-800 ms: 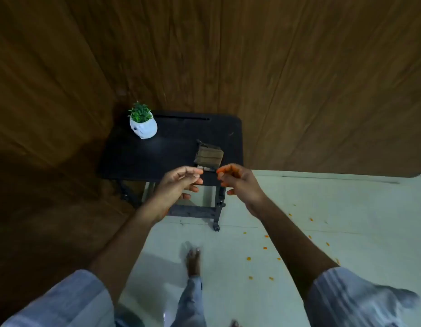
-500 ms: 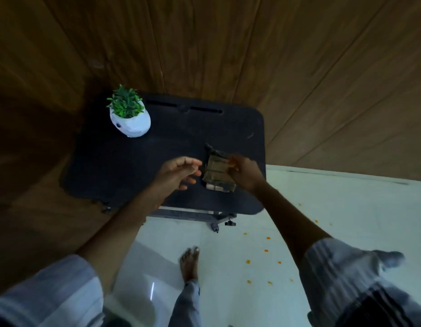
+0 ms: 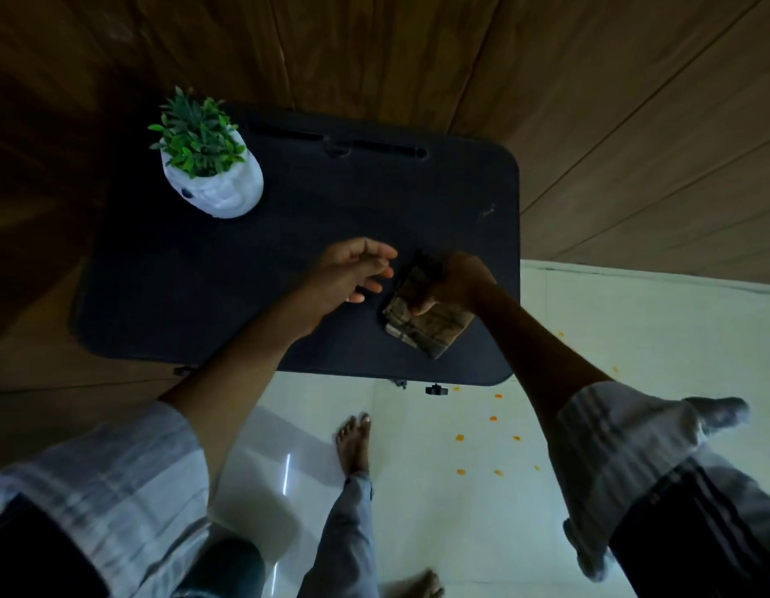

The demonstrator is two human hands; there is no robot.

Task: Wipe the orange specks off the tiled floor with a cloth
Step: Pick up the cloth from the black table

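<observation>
Head view: dim and wide-angle, looking straight down over a small table set against a wood-panelled wall.
Tiled floor: pale and glossy; much of it is covered by the table, arms and sleeves.
Table: dark top with rounded corners; its legs are almost wholly hidden beneath it.
Sleeves: pale striped fabric at both lower corners, blurred and cut off by the frame edge.
Plant pot: white, with green leaves, on the far left corner of the table, well apart from both hands.
Cloth: folded, brown-checked, lying on the near right part of the table; its far end is covered by the right hand.
Right hand: knuckles up, fingers curled down onto the cloth's far end, gripping it; fingertips mostly hidden.
Left hand: hovers just beside the cloth, fingers loosely spread and slightly bent, holding nothing.
Bare feet: one ahead on the tiles, another cut off at the bottom edge.
Orange specks: scattered on the floor near the table's right front corner; tiny, some hidden behind the right forearm.
</observation>
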